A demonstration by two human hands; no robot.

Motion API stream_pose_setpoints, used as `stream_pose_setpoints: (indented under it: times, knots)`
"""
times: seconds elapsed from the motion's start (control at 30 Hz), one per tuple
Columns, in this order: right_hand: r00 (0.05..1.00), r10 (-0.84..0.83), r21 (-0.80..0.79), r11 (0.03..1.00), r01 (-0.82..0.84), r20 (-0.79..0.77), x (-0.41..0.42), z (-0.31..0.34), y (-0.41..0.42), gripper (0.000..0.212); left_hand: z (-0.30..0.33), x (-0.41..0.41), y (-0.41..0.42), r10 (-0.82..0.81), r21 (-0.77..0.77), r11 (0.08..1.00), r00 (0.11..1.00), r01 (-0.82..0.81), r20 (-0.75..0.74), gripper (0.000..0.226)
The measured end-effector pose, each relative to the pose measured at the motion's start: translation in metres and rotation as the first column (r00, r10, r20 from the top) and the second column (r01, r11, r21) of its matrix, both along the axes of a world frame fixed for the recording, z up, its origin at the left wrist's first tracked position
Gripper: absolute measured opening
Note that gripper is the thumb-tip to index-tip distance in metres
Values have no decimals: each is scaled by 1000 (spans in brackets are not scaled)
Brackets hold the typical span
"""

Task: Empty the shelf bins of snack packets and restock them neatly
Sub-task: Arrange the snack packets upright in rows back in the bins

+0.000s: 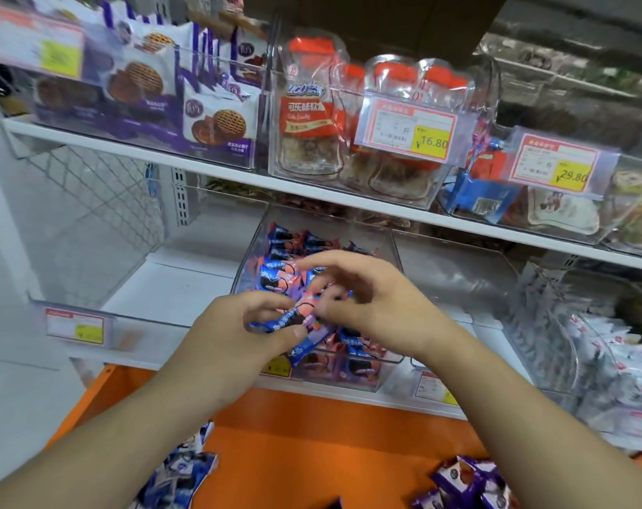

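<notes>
1. Over the clear bin [380,356] at the front edge of the lower shelf [180,284], both hands met.
2. Left hand [238,325] pinched a blue-and-pink snack packet [301,325] above the bin's pile.
3. Right hand [371,299] hovered with fingers loosely spread; whether it touched the packet could not be told.
4. Packets appeared light, crinkly and slippery, probably best pinched at a sealed end.
5. Loose packets [180,472] lay on the orange ledge [312,427] below.

Yellow-and-red price tags [409,131] hang on the white shelf edge [128,150], above an orange ledge [312,427].
</notes>
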State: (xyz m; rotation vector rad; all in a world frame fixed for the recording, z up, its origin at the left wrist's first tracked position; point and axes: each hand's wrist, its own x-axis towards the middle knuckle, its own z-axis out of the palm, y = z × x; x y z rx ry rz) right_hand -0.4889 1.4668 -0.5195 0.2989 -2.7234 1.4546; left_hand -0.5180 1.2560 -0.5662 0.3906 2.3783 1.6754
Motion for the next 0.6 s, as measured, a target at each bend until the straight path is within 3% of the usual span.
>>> stream_pose_setpoints:
  times: [0.1,0.23,0.33,0.43,0.6]
  knots:
    - [999,-14,160,987,21,-44,-4,-3,-8,29,3,1,-4,28,6,1000,994,-27,-108,37]
    - [998,-69,155,985,69,-6,-10,-10,-11,20,2,-2,-13,106,-41,992,963,-120,-249,44]
    - [963,-214,308,916,257,-166,-19,-23,-2,17,3,-5,-21,107,-134,976,919,-169,-380,49]
    - [905,-273,409,822,396,-328,-29,-42,12,16,1,-10,-28,94,-223,956,922,-189,-376,62]
    - [866,-335,468,738,487,-372,-39,-68,19,17,-10,-12,-34,-11,-320,943,953,-91,-304,68]
